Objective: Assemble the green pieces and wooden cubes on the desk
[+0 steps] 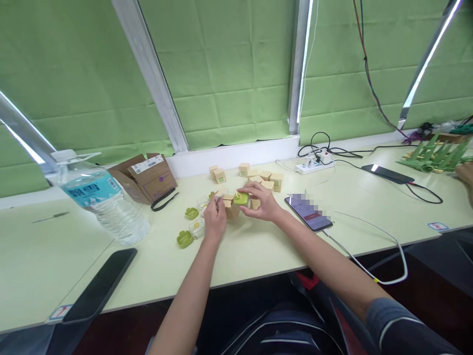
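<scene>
Between the thumb and fingers of my right hand (261, 203) is a small container with a green lid (241, 198), a pale yellow loop on its top. My left hand (215, 219) is closed on a small cardboard box (232, 212), just below and beside the container. The box's flaps look raised, but my fingers hide part of it. Left of that hand lie green flower-shaped lids (185, 239) and clear containers (197, 228) with yellow in the middle. Behind my hands stand several small cardboard boxes (275, 182), some with a green label.
A water bottle (111, 204) and a larger open carton (148, 178) stand left. Phones lie at the front left (99, 283), right of my hands (309, 213) and farther right (388, 173). Cables run from a power strip (315, 165). Green plastic parts (436, 154) and another person's hand (466, 172) are far right.
</scene>
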Demonstrator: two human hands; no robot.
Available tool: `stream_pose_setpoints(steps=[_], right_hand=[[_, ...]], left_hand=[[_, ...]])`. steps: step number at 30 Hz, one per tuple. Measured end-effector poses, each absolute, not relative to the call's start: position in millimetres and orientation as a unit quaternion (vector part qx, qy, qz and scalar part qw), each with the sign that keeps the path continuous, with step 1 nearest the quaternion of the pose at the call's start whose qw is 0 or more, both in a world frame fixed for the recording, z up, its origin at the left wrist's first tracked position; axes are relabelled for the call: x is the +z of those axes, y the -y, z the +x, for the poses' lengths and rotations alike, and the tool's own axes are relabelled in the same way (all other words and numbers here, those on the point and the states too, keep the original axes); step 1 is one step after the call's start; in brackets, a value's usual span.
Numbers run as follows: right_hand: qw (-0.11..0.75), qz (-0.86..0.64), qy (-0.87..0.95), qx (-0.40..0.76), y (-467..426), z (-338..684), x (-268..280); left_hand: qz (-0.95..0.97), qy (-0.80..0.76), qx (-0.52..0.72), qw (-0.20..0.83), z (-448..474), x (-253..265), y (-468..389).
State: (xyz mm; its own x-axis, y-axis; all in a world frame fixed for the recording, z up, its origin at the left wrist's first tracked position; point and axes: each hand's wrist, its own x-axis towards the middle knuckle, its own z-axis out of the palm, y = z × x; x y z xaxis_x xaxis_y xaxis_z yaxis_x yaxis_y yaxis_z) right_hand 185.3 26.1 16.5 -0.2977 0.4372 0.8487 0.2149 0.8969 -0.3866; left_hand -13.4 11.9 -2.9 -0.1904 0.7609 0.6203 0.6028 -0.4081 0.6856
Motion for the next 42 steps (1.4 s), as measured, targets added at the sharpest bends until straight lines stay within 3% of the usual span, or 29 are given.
stream_pose_setpoints(steps=[7,19,28,42], right_hand=[[0.553,-0.211,0.798,0.115,-31.5,187.2,11.9],[0.551,-0.233,0.793,0.117,-34.9,187.8,9.0],[0.543,-0.21,0.803,0.125,-32.2,186.1,10.1],[0.503,-0.222,0.822,0.151,-33.1,189.5,11.5]], left_hand=[[0.678,-0.523,0.512,0.072,-11.1,-3.4,-13.5],[0.688,-0.441,0.557,0.148,-10.8,-8.0,-11.7],[0.725,-0.444,0.525,-0.039,-14.7,-7.8,-15.0],[0.741,-0.484,0.465,0.029,-10.7,-8.5,-11.2]])
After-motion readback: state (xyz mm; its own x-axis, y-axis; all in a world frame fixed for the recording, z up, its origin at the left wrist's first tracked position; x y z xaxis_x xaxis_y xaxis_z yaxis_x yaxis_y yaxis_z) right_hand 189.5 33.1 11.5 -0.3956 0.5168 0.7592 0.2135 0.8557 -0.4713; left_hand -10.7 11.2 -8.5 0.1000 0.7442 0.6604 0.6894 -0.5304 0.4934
